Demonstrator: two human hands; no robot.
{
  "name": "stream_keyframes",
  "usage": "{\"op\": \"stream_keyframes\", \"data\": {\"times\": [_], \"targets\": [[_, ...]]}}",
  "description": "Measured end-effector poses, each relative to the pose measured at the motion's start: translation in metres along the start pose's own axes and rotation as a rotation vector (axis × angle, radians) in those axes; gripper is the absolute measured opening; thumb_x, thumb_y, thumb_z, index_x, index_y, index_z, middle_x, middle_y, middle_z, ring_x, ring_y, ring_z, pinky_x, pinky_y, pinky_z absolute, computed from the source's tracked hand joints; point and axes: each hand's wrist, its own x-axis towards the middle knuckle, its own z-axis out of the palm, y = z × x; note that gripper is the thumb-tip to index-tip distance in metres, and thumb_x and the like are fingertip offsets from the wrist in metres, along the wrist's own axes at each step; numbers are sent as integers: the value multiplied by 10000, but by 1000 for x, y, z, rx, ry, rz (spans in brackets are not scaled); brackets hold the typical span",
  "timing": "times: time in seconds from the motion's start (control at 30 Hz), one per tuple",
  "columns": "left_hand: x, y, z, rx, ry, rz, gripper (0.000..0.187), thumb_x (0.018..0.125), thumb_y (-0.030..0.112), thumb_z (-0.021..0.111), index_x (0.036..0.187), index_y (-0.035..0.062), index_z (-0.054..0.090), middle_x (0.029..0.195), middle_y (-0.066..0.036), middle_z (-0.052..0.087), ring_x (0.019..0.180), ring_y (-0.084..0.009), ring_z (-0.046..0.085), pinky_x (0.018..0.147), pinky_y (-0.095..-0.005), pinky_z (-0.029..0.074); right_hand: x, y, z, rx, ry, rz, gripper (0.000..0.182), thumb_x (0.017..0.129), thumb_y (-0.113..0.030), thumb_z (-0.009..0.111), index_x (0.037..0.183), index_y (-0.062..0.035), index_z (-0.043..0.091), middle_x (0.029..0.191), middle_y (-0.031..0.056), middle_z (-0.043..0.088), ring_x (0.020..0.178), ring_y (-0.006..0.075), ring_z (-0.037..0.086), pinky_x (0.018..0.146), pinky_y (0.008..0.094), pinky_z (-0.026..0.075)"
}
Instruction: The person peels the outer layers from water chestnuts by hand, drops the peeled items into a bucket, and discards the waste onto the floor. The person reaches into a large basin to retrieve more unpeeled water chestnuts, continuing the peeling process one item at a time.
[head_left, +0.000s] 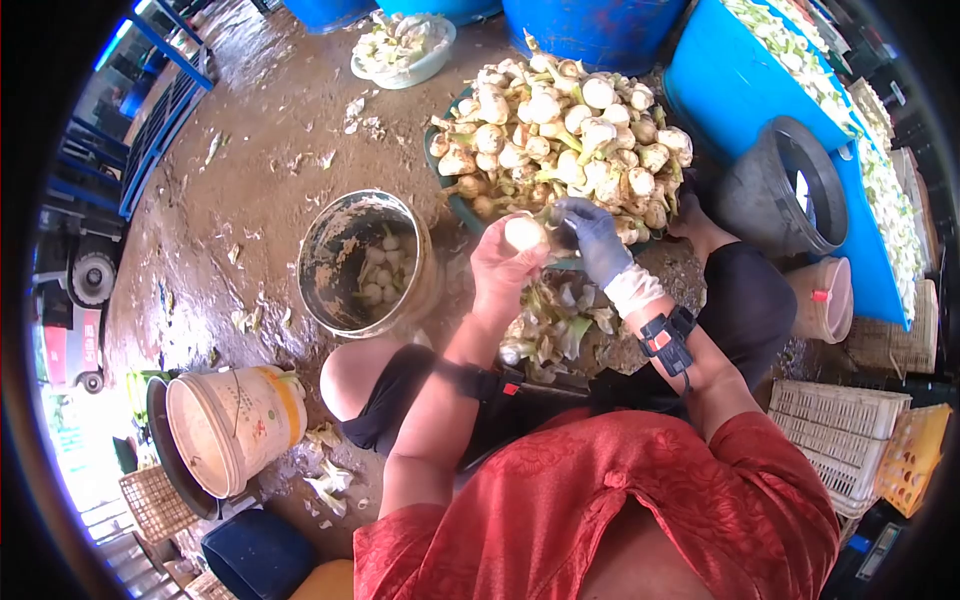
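My left hand (508,262) is closed around a pale round bulb (524,233) with its cut white face turned up. Right beside it, my right hand (597,243), in a dark glove, has its fingers curled at the bulb's stem side; whatever they grip is too small to make out. Both hands are over the near edge of a wide green tub heaped with whitish bulbs (570,130). To the left stands a bucket (428,290) with several trimmed bulbs (385,272) at its bottom. Leafy peelings (565,330) lie below my hands.
A basin (405,78) of peelings sits at the top. Blue drums (600,35) and blue troughs (750,80) stand at the back and right, near a dark bucket (745,200). Crates (835,430) are at lower right, a white bucket (235,425) at lower left.
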Motion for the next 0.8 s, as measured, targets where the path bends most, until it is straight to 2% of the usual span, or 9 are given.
{"op": "stream_keyframes", "data": {"times": [0.07, 0.13, 0.2, 0.27, 0.3, 0.43, 0.5, 0.63, 0.8], "targets": [[-3, 4, 2, 326, 136, 78, 504, 693, 77, 783, 1138, 26, 551, 898, -43, 635, 714, -129, 599, 625, -224, 498, 1, 4, -4, -86, 50, -169, 125, 846, -83, 646, 961, -36, 634, 887, 0, 638, 739, 68, 561, 671, 222, 480], [-3, -4, -3, 438, 160, 151, 501, 668, 117, 794, 1098, 1, 563, 926, -70, 620, 742, -167, 601, 666, -259, 503, -18, -12, 1, -466, -162, -407, 120, 847, -73, 639, 962, -41, 633, 825, -9, 630, 710, 75, 555, 640, 231, 481], [-3, -6, -2, 546, 180, 231, 507, 644, 156, 805, 1058, -24, 576, 953, -96, 606, 770, -205, 603, 707, -295, 508, -29, -21, 9, -626, -163, -507, 123, 822, -82, 640, 939, -45, 645, 776, 44, 639, 678, 145, 594, 629, 278, 492], [-6, -5, 0, 975, 236, 411, 545, 597, 171, 798, 1062, -10, 579, 958, -129, 595, 855, -277, 592, 779, -342, 484, -33, -24, 12, -921, -102, -620, 124, 782, -113, 641, 889, -51, 654, 760, 115, 631, 669, 259, 617, 632, 342, 497], [-10, -1, 5, 966, 242, 359, 547, 584, 178, 787, 1063, 11, 582, 947, -144, 581, 901, -303, 579, 824, -360, 461, -32, -23, 14, -976, -67, -624, 118, 756, -155, 618, 818, -60, 651, 757, 151, 621, 682, 333, 604, 637, 394, 490], [-9, -7, -1, 993, 243, 378, 548, 586, 180, 787, 1056, -5, 577, 948, -147, 598, 888, -294, 594, 810, -360, 470, -31, -15, 18, -1073, -31, -659, 113, 759, -171, 598, 782, -69, 638, 723, 150, 620, 667, 340, 600, 628, 410, 484], [-11, -4, 1, 1012, 241, 286, 556, 578, 189, 815, 1028, -36, 577, 908, -140, 633, 820, -224, 621, 760, -315, 488, -28, -13, 19, -1228, -20, -522, 116, 746, -175, 590, 750, -66, 629, 693, 154, 614, 665, 358, 592, 630, 423, 481], [-14, 4, 6, 873, 208, 204, 569, 575, 183, 814, 1022, -69, 569, 887, -143, 642, 795, -187, 613, 735, -297, 490, -16, 1, 7, -1120, 32, -498, 114, 755, -153, 609, 760, -42, 636, 660, 150, 614, 613, 300, 601, 608, 382, 484], [-14, 12, 11, 799, 191, 97, 608, 584, 197, 816, 1069, -63, 558, 952, -175, 648, 861, -189, 613, 787, -307, 485, -22, -2, -4, -545, -113, -319, 133, 772, -111, 662, 812, 14, 642, 634, 116, 611, 590, 137, 541, 576, 288, 459]]}}
